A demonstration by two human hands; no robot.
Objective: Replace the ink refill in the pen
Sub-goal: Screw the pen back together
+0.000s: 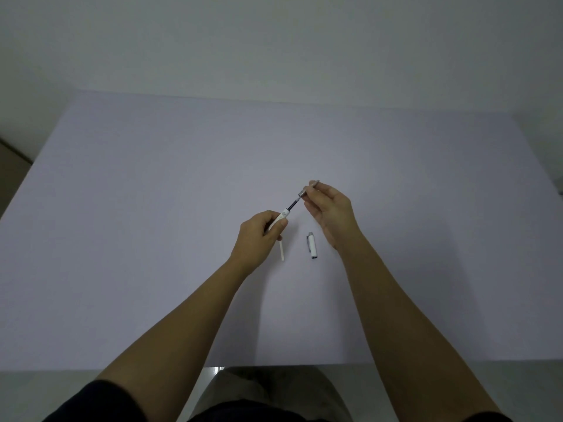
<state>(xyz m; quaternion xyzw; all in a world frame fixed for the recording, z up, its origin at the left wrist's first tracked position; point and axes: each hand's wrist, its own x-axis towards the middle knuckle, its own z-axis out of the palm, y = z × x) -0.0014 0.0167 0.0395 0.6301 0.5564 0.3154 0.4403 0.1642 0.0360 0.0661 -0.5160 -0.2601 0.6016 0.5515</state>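
Note:
My left hand [262,236] grips a white pen barrel [283,215], held slanting up to the right. A dark ink refill [294,205] sticks out of the barrel's upper end. My right hand [330,213] pinches the silver tip section [306,191] that sits over the refill's far end. The tip section and barrel are apart, with the refill bare between them. A white pen cap [312,245] with a silver clip lies on the table between my hands. A thin white refill tube [282,251] lies on the table just below my left hand, partly hidden by it.
The work surface is a pale lilac table [152,208] against a plain wall. Its near edge [274,362] runs just in front of my lap. Both forearms reach across the table's near half.

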